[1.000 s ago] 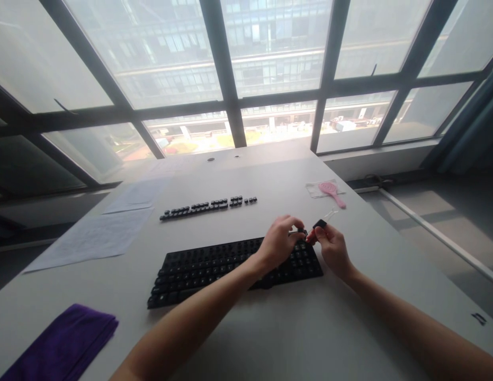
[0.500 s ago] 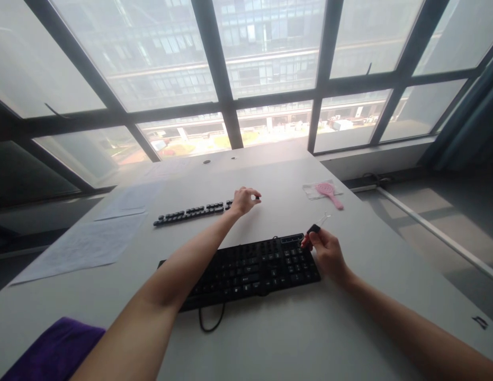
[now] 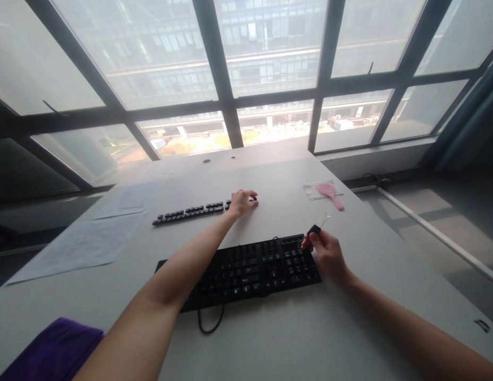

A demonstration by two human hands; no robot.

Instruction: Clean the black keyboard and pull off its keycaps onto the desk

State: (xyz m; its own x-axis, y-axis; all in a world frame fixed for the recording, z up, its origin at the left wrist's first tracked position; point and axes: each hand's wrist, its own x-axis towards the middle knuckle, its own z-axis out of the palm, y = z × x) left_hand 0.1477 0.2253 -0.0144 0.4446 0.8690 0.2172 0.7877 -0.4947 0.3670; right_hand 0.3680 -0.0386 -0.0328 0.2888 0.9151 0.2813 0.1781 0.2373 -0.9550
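A black keyboard lies on the grey desk in front of me. Beyond it runs a row of loose black keycaps. My left hand reaches out to the right end of that row, its fingers curled down onto the last keycaps. My right hand hovers at the keyboard's right end, closed on a keycap puller with a black grip and wire loops pointing away from me.
A pink hairbrush lies on a clear packet at the far right. Sheets of paper cover the left of the desk. A purple cloth sits at the near left corner. Large windows stand behind the desk.
My left hand left the keyboard's right end, carried a keycap to the end of the loose row, and has now lowered onto the desk there. My right hand has barely moved.
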